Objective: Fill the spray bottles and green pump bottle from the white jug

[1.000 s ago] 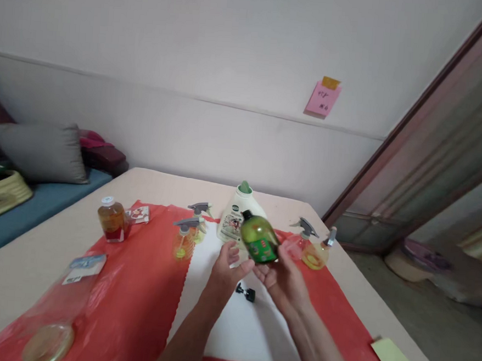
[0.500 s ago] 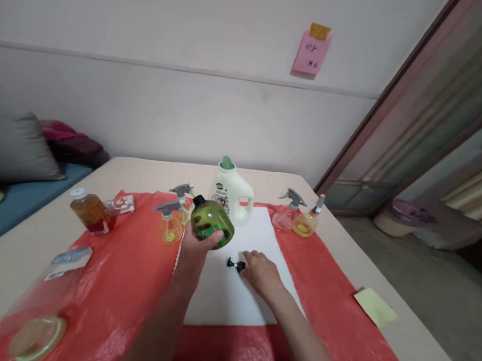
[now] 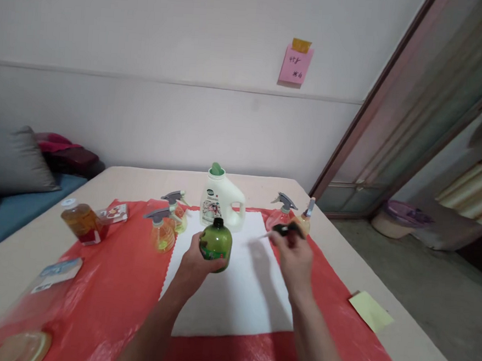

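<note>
A plain pale wall (image 3: 172,38) fills twelve o'clock in soft, even light, a pink note (image 3: 296,64) taped up at one. Below runs the pale desk (image 3: 257,187). At nine, a grey cushion (image 3: 15,159) rests on a blue seat (image 3: 20,209). A dark reddish frame (image 3: 375,90) slants through two; at three, a striped cloth (image 3: 478,186) hangs above the grey floor (image 3: 416,275), near a bin (image 3: 395,224).

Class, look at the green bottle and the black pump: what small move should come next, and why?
Probably bring the right grip over the bottle's black neck and turn the pale tube downward. The left grip holds the green bottle about upright, while the black pump is off to its side, tube pointing roughly sideways.
</note>
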{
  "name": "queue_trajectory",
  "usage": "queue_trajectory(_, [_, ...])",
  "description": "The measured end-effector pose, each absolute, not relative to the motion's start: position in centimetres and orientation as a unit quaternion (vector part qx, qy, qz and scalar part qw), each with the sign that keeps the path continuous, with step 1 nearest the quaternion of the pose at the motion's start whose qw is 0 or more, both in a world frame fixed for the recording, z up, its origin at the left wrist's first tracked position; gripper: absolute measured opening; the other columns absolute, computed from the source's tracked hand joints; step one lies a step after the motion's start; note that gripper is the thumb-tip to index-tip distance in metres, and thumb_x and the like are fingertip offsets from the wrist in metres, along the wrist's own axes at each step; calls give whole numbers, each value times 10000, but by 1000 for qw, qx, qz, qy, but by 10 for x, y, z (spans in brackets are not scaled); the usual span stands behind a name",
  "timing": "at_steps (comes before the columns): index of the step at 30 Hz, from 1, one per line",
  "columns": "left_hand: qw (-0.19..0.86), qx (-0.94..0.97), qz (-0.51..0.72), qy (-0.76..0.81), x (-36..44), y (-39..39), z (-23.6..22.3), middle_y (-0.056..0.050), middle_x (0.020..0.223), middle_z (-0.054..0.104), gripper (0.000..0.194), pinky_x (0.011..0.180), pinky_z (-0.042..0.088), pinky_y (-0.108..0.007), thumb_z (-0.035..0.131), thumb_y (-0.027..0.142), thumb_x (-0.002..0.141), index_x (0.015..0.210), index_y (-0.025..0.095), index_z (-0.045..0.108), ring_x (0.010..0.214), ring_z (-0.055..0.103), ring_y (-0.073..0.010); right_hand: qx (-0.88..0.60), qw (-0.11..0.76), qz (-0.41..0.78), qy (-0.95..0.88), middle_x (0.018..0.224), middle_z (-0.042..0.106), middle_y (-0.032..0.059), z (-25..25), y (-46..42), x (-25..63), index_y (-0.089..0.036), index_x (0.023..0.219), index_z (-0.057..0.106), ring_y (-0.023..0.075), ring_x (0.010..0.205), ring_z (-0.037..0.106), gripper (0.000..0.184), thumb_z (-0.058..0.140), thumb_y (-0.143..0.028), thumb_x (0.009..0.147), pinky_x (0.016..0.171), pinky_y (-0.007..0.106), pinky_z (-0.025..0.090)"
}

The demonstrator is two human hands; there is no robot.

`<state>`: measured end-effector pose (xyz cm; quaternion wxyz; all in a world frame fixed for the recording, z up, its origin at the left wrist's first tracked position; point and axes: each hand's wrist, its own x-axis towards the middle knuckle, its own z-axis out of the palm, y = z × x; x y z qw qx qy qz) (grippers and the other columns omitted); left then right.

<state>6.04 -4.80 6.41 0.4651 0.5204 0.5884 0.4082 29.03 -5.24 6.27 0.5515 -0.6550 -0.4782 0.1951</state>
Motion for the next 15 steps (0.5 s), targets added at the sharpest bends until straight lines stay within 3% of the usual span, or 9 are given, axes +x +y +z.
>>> queue_trajectory(2, [455,566,356,589,66,-52,64,-37,1065,676,781,820,479,-333,809,294,595,1292,235,461,951,641,-229,-535,732,246,-342,930,658,26,76,-54,303,-190,1000,609,162,771,652,364,707,-462,780,750,327,541])
queue_trajectory(4, [427,609,316,589,71,-54,63,-36,1087,668,757,821,469,-331,781,293,619,1296,241,446,976,631,-234,-455,793,296,-278,898,642,-17,83,-56,307,-208,962,611,128,707,650,413,789,-456,683,690,288,552])
queue_trajectory(8, [344,672,247,607,78,-53,56,-71,1184,634,749,883,444,-354,760,268,622,1301,249,446,1131,578,-281,-382,808,384,-230,824,639,-38,85,-58,302,-193,883,632,103,651,657,384,868,-330,613,614,228,545])
queue_trajectory(12, [306,692,230,612,81,-52,47,-102,1306,575,861,958,410,-379,762,246,612,1383,243,380,1248,501,-305,-388,784,397,-277,827,657,-25,81,-59,295,-188,871,652,113,664,663,314,844,-334,670,652,255,559])
queue_trajectory(15, [326,686,283,586,81,-54,42,-95,1328,571,841,985,391,-407,768,218,581,1352,261,435,1261,484,-327,-411,755,407,-310,858,686,3,77,-59,290,-183,908,669,125,668,655,319,828,-352,689,690,295,561])
